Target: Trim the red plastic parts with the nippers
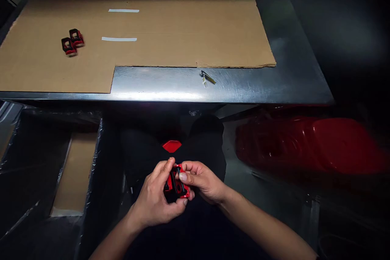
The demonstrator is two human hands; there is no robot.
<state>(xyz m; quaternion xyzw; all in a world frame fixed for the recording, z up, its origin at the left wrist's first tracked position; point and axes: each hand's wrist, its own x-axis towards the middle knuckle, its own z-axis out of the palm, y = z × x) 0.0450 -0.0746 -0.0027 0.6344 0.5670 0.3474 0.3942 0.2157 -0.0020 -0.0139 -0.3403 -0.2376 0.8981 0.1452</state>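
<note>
Above my lap, my left hand (154, 197) is closed around a small red and black plastic part (178, 187), its thumb along the near side. My right hand (202, 180) pinches the same part at its right side, thumb and fingers on its upper edge. The part has a black bar across it and a dark round opening. My fingers hide some of it. Two similar red and black parts (72, 42) lie touching each other on the cardboard, far left. A red flat-sided piece (172, 146) shows between my legs, just beyond my hands.
A cardboard sheet (195, 44) with two white tape strips (119, 39) covers much of the metal table (152, 83). A nail clipper-like metal item (208, 77) lies near its front edge. Left stands a plastic-lined bin (99, 142) with cardboard inside; right, a glossy red object (307, 144).
</note>
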